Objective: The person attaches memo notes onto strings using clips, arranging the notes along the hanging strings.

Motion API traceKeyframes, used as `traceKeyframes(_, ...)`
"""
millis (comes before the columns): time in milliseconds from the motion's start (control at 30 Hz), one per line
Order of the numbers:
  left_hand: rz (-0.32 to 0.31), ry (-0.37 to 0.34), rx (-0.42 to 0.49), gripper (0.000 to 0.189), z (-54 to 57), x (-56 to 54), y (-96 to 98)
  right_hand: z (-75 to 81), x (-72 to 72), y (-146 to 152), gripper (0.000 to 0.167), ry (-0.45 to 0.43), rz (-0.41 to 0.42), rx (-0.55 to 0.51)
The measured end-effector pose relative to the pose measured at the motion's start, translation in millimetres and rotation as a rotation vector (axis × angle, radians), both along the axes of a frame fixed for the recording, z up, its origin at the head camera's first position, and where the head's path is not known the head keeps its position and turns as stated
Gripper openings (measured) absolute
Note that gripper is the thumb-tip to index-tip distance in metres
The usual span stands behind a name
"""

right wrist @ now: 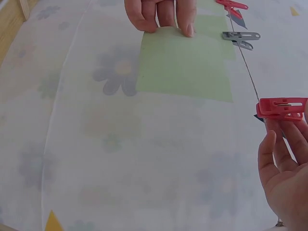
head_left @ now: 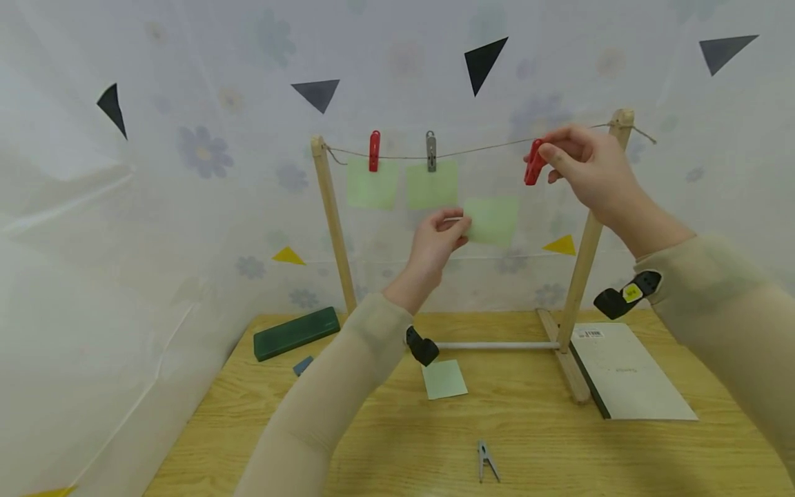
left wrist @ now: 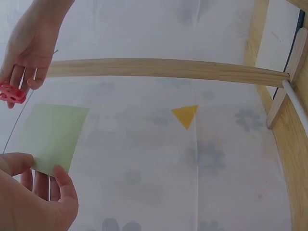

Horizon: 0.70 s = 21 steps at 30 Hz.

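Note:
My left hand pinches the left edge of a pale green square of paper, held below the string. Up by the string at the right, my right hand grips a red clothespin between thumb and fingers. In the right wrist view the red clothespin lies close to the string; whether it touches is hard to tell. Further left, a red clothespin and a grey clothespin each hold a green paper, the left paper and the middle paper, on the string.
The string runs between two wooden posts, left and right. On the table lie a green paper, a grey clothespin, a dark green case, a small blue object and a notebook.

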State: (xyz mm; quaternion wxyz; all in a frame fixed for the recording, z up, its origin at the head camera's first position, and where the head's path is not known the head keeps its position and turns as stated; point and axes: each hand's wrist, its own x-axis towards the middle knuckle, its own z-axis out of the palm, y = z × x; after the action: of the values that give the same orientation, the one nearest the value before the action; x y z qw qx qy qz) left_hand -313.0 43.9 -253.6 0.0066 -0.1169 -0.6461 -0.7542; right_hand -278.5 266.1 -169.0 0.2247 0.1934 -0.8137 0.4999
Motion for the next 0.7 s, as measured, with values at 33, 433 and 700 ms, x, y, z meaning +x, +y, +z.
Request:
traceKeyframes(33, -0.003, 0.002, 0.009, 0.027, 1.5, -0.3, 1.1, 1.0, -0.7, -0.2, 0.026, 0.0, 0.003, -0.006)
traceKeyframes(433, 0.023, -0.013, 0.151, 0.028, 9.6, -7.7, 7.7, 14.8, -9.4, -9.4, 0.032, -0.027, 0.018, -0.071)
traceKeyframes(700, 0.046, -0.023, 0.205, 0.028, 13.3, -10.8, 7.6, 27.0, -15.1, -16.7, 0.028, -0.024, 0.051, -0.101)
